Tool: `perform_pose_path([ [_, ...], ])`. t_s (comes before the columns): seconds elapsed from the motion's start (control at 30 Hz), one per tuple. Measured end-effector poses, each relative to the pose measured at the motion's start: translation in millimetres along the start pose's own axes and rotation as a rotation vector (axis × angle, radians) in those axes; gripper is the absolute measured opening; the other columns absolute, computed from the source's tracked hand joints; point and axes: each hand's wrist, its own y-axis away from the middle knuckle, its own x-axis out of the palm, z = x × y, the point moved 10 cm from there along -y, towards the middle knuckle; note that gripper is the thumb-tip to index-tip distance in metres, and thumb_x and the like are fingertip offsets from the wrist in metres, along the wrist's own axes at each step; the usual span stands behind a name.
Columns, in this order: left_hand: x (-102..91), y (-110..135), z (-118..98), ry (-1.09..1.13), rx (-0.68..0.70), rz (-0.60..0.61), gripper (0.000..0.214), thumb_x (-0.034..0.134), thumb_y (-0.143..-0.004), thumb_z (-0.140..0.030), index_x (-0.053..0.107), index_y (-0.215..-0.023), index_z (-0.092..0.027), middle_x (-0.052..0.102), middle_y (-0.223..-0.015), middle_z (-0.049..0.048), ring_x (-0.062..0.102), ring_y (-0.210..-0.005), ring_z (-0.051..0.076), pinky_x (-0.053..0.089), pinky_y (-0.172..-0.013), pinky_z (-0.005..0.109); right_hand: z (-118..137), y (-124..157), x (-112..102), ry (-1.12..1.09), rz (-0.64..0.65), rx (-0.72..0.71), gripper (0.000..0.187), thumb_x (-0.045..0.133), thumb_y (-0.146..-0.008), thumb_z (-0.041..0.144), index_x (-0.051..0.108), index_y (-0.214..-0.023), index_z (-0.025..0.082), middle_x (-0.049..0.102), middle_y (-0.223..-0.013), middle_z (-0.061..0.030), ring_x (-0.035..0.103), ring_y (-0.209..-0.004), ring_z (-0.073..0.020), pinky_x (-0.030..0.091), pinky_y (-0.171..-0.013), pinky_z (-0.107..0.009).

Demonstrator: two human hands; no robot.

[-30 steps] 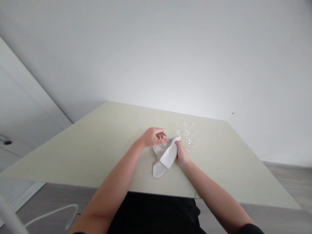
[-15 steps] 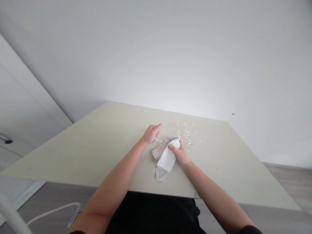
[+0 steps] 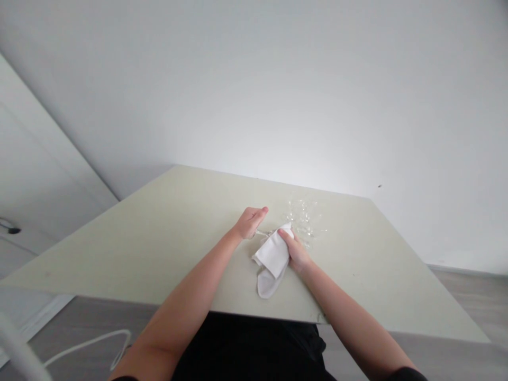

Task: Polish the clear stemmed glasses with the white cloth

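Note:
My right hand (image 3: 296, 253) is closed on a white cloth (image 3: 272, 259) that hangs down to the pale table (image 3: 159, 248). A thin clear glass stem (image 3: 262, 232) shows between my hands, its far end wrapped in the cloth. My left hand (image 3: 251, 221) is at the stem's left end with its fingers stretched out towards the right; whether it grips the stem is hard to tell. Clear stemmed glasses (image 3: 304, 219) stand just behind my right hand.
The table's near edge (image 3: 254, 312) runs just in front of my body. A white wall rises behind the table. On the grey floor at lower left lies a white cable (image 3: 87, 346). A white cabinet (image 3: 35, 180) stands at the left.
My left hand has gone from curled fingers to stretched fingers. The cloth in my right hand has shifted slightly right and lower and is bunched differently around the glass.

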Motion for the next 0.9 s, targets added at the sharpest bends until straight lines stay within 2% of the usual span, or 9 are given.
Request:
perform_pose_path([
  [0.53,-1.1,-1,1,-0.013,-0.016,-0.002,0.066,0.036,-0.09,-0.069,0.031,-0.046,-0.021,0.031,-0.039,-0.0036,0.03,-0.044,0.009,0.024,-0.05,0.029,1,-1,3,0.029,0.018,-0.024,0.039,0.078,-0.072,0.045,0.061,-0.1,0.024,0.072,-0.08,-0.0007,0.069,-0.072,-0.0212,0.056,-0.066,-0.032],
  [0.63,-5.6,-6,15,0.068,-0.114,-0.06,0.067,0.033,-0.089,-0.071,0.03,-0.045,-0.021,0.026,-0.038,-0.0043,0.028,-0.04,0.008,0.023,-0.046,0.027,12,1,-1,0.132,-0.006,-0.139,0.042,0.08,-0.07,0.044,0.06,-0.102,0.024,0.071,-0.084,0.0006,0.066,-0.072,-0.0181,0.054,-0.066,-0.03],
  [0.77,-0.8,-7,48,0.284,-0.38,-0.047,0.067,0.033,-0.084,-0.077,0.025,-0.047,-0.023,0.022,-0.039,-0.0061,0.021,-0.033,0.007,0.015,-0.039,0.026,33,7,-4,0.356,-0.061,-0.36,0.052,0.087,-0.061,0.034,0.062,-0.105,0.024,0.069,-0.089,0.0015,0.063,-0.08,-0.0162,0.051,-0.071,-0.026],
  [0.83,-2.5,-7,52,0.3,-0.414,-0.056,0.067,0.033,-0.083,-0.078,0.027,-0.047,-0.022,0.025,-0.038,-0.0057,0.022,-0.032,0.007,0.014,-0.037,0.026,32,7,-3,0.351,-0.046,-0.361,0.05,0.087,-0.06,0.034,0.062,-0.102,0.023,0.069,-0.087,0.0017,0.063,-0.077,-0.016,0.05,-0.07,-0.026],
  [0.9,-8.4,-7,44,0.246,-0.337,-0.085,0.068,0.03,-0.084,-0.079,0.034,-0.047,-0.021,0.03,-0.038,-0.0044,0.027,-0.033,0.008,0.018,-0.038,0.025,23,4,-3,0.249,-0.031,-0.274,0.043,0.083,-0.067,0.04,0.062,-0.1,0.023,0.069,-0.084,0.0013,0.064,-0.073,-0.0165,0.051,-0.067,-0.027],
])
